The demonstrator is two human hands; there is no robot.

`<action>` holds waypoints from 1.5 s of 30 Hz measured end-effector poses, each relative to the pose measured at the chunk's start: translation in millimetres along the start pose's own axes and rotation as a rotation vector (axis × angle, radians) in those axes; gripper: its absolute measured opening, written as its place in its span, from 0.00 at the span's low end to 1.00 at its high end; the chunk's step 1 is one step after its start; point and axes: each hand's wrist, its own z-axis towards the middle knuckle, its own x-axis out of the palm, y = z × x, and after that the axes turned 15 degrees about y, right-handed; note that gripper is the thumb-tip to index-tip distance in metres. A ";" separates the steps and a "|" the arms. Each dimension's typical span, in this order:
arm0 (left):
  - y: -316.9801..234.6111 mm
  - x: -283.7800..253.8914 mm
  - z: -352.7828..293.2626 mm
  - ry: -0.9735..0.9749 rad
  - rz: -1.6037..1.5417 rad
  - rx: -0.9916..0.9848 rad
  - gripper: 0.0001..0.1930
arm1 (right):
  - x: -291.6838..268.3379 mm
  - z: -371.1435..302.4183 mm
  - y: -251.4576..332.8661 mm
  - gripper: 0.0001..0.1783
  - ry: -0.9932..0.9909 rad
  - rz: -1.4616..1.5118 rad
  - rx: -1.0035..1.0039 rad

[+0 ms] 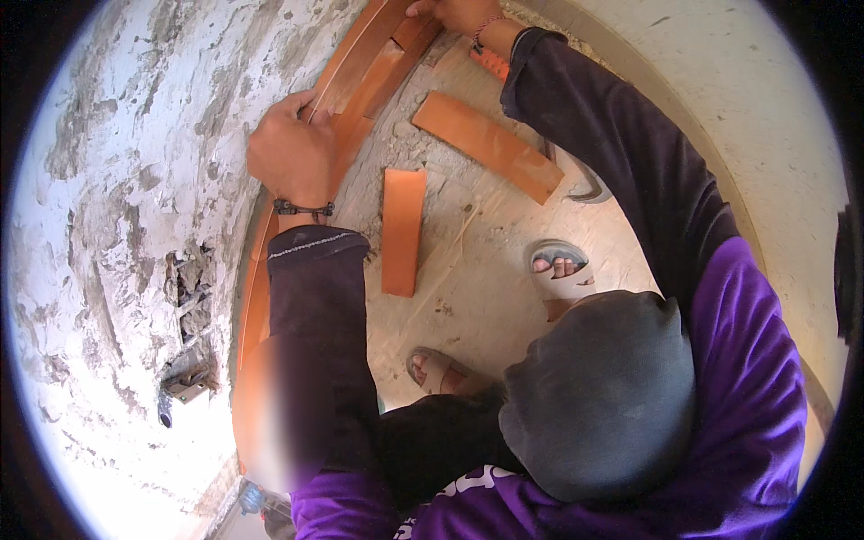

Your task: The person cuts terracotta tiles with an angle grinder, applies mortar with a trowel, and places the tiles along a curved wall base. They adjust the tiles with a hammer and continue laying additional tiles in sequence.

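Along the foot of the rough wall runs a band of orange-brown terracotta tiles. At its far stretch, my left hand (292, 148) is closed with its fingers on the edge of a long narrow terracotta tile (351, 74). My right hand (459, 14) pinches at the far end of the same tile, partly cut off by the upper rim. Below and beside it lie other tiles of the band (367, 101), close against one another. On the floor nearby, one loose terracotta tile (404, 232) lies lengthwise and another loose tile (489, 147) lies slantwise.
The patchy grey-white plaster wall (135, 162) stands at left, with a broken hole and a metal box (189, 385) in it. Grit and rubble (409, 144) edge the dusty floor. A small orange-red object (489, 62) lies by my right wrist. Sandalled feet (560, 267) stand close by.
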 end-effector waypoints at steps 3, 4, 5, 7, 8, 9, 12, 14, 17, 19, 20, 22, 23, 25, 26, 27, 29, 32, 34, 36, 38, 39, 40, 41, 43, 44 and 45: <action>-1.0 -3.2 -0.5 0.004 -0.013 -0.012 0.14 | -3.2 -0.7 7.2 0.43 0.012 0.022 0.031; 0.0 -2.1 -1.0 -0.001 -0.025 -0.009 0.14 | -5.3 -1.2 9.6 0.42 0.022 0.023 0.051; 0.5 -1.5 -1.4 -0.007 -0.037 -0.006 0.13 | -7.2 -0.8 12.0 0.42 0.041 0.033 0.068; -2.6 0.6 -1.3 0.000 -0.056 -0.016 0.14 | -10.9 -3.0 12.0 0.43 0.077 0.046 0.109; -4.0 1.6 -1.2 0.003 -0.065 -0.022 0.14 | -11.9 -4.7 12.5 0.43 0.064 0.047 0.100; -3.7 0.0 -1.6 -0.001 -0.057 -0.022 0.14 | -11.7 -5.0 15.0 0.43 0.049 0.053 0.088; -1.4 -1.4 -1.1 -0.007 -0.042 -0.019 0.15 | -12.0 -3.1 15.7 0.44 -0.006 0.051 0.005; -0.5 2.2 -0.5 -0.002 -0.043 -0.010 0.15 | -10.2 -4.7 10.9 0.45 -0.006 0.030 -0.011; -2.3 1.3 -0.2 -0.008 -0.062 -0.009 0.15 | -9.4 -3.7 2.8 0.45 0.038 0.005 0.032; -2.9 -1.0 -1.1 -0.012 -0.037 -0.024 0.15 | -10.1 -3.1 6.8 0.45 0.064 0.024 0.053; -3.5 -2.0 -1.7 -0.014 -0.024 -0.031 0.14 | -10.4 -2.7 8.6 0.45 0.079 0.030 0.064; -5.2 -2.0 -2.7 -0.024 -0.071 -0.014 0.14 | -12.5 -2.4 8.6 0.44 0.110 0.035 0.088; -5.4 -1.9 -2.9 -0.029 -0.094 -0.005 0.13 | -13.1 -2.7 9.1 0.43 0.095 0.044 0.072; -3.1 -0.8 -2.1 -0.024 -0.051 -0.012 0.14 | -16.4 -3.8 14.6 0.42 0.066 0.061 0.042; -1.6 -0.4 -1.6 -0.022 -0.029 -0.016 0.14 | -16.3 -3.2 15.1 0.41 0.074 0.084 0.035; -1.2 0.1 -1.3 -0.028 -0.038 -0.004 0.14 | -16.1 -3.8 13.7 0.41 0.081 0.105 0.030; -0.9 0.2 -1.0 -0.039 -0.054 0.018 0.14 | -17.0 -3.6 10.2 0.40 0.104 0.115 0.043; -7.3 -3.3 -3.4 -0.021 -0.069 -0.014 0.13 | -16.1 -4.0 8.7 0.40 0.142 0.088 0.088; -3.3 -0.3 -2.4 -0.028 -0.055 -0.007 0.14 | -16.3 -2.9 9.0 0.42 0.152 0.069 0.099; -1.9 0.3 -2.0 -0.030 -0.049 -0.009 0.14 | -15.7 -2.5 9.4 0.43 0.130 0.050 0.079; -2.1 -0.8 -2.4 -0.025 -0.050 -0.018 0.14 | -14.6 -1.9 9.5 0.44 0.098 0.032 0.040; -1.8 -0.7 -2.6 -0.029 -0.064 -0.012 0.14 | -14.0 -2.3 8.6 0.44 0.077 0.022 0.012; -1.4 -0.2 -2.7 -0.033 -0.077 -0.006 0.15 | -13.5 -2.5 7.7 0.44 0.057 0.013 -0.015; -1.1 0.0 -2.6 -0.037 -0.090 0.000 0.15 | -13.5 -2.1 6.3 0.44 0.060 0.015 -0.014; -1.5 0.9 -2.1 -0.048 -0.073 0.019 0.15 | -14.2 -1.6 4.4 0.44 0.069 0.019 -0.009; -1.8 1.2 -2.1 -0.053 -0.064 0.029 0.15 | -14.2 -1.9 3.7 0.44 0.099 0.032 0.032; -1.9 1.0 -2.2 -0.054 -0.063 0.026 0.15 | -15.2 -1.4 4.4 0.44 0.128 0.045 0.071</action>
